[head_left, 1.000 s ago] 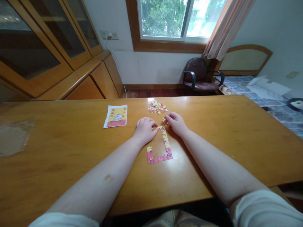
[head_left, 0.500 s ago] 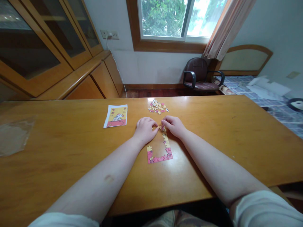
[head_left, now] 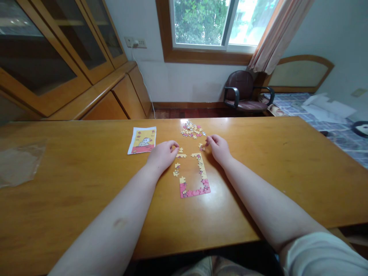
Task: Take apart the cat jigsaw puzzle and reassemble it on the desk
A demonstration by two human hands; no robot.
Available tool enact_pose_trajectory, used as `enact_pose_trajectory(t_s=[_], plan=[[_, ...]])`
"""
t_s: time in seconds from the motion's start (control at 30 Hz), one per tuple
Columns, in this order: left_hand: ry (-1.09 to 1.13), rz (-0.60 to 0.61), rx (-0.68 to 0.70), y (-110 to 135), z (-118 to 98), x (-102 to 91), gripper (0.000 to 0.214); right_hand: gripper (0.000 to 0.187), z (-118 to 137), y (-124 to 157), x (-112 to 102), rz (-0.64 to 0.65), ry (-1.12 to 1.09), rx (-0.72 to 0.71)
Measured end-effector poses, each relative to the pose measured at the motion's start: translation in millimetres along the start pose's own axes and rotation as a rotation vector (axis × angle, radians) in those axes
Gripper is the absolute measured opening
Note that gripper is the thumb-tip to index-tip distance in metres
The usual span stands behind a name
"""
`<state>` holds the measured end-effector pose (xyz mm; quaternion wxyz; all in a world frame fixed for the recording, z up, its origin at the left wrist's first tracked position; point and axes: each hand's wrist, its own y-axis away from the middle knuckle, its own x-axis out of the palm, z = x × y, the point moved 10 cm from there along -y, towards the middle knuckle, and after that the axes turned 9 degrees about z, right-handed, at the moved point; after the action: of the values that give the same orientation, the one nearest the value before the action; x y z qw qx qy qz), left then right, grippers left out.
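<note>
On the wooden table (head_left: pixel 71 191) lies a partly built jigsaw border (head_left: pixel 195 188), pink along its near edge and yellow up its right side. Several loose pieces (head_left: pixel 176 168) lie just left of its open top. My left hand (head_left: pixel 163 155) rests with curled fingers between those pieces and a printed picture card (head_left: pixel 142 140). My right hand (head_left: pixel 219 148) sits right of the border's top, its fingertips next to small joined pieces (head_left: pixel 201 147). Beyond both hands is a heap of puzzle pieces (head_left: pixel 191 129). Neither hand shows a held piece, though curled fingers could hide one.
A clear plastic bag (head_left: pixel 20 163) lies at the table's left. Wooden glass-fronted cabinets (head_left: pixel 57 57) stand beyond the table on the left. A dark office chair (head_left: pixel 241 90) and a bed (head_left: pixel 324 115) stand at the far right.
My hands have parted, the left moving left and the right moving right. Several loose pieces now show where they met, at the border's top left. The view has shifted slightly.
</note>
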<state>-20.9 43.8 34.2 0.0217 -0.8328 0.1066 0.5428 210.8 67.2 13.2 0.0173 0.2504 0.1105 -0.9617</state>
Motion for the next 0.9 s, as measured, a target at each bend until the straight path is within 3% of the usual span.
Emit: enact_pose_trajectory(t_s=[0.37, 0.67, 0.9], plan=[[-0.172, 0.226, 0.093, -2.2, 0.4, 20.6, 0.03, 0.018, -9.1, -2.5, 3.8, 0.04, 0.13, 0.09], [-0.163, 0.222, 0.093, -3.1, -1.5, 21.5, 0.029, 0.017, -7.9, -2.5, 5.8, 0.058, 0.141, 0.108], [-0.146, 0.08, -0.023, -7.3, 13.0, 5.3, 0.029, 0.017, -6.5, -1.9, 7.1, 0.069, 0.135, 0.116]])
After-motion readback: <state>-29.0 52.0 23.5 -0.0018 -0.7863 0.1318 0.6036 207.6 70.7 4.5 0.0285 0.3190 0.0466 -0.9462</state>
